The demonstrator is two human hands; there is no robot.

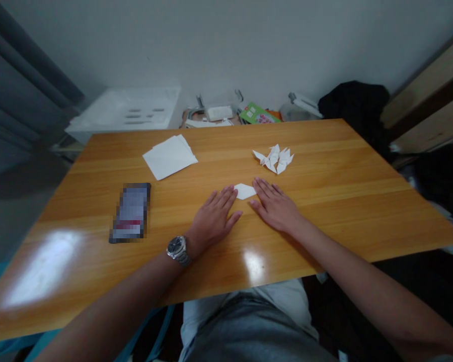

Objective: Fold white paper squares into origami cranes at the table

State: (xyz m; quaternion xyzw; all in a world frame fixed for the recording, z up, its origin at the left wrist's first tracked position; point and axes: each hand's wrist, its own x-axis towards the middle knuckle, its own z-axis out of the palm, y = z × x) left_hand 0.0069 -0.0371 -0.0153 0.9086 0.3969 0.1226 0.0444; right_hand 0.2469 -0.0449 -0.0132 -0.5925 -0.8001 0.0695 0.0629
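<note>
A small folded piece of white paper [244,191] lies flat on the wooden table [347,186], between my two hands. My left hand [216,215] rests palm down with its fingers stretched out, the fingertips on the paper's left end. On the other side, my right hand [275,203] also lies flat, its fingertips touching the right end. The tips hide both ends of the paper. Just beyond my right hand sits a cluster of folded white paper figures [275,159], which look like cranes.
Several loose white sheets [169,157] lie at the back left. A phone-like device [131,211], its screen blurred out, is left of my left hand. Behind the table are a white plastic tray [136,108], a green packet [257,113] and a black cloth bundle [355,103].
</note>
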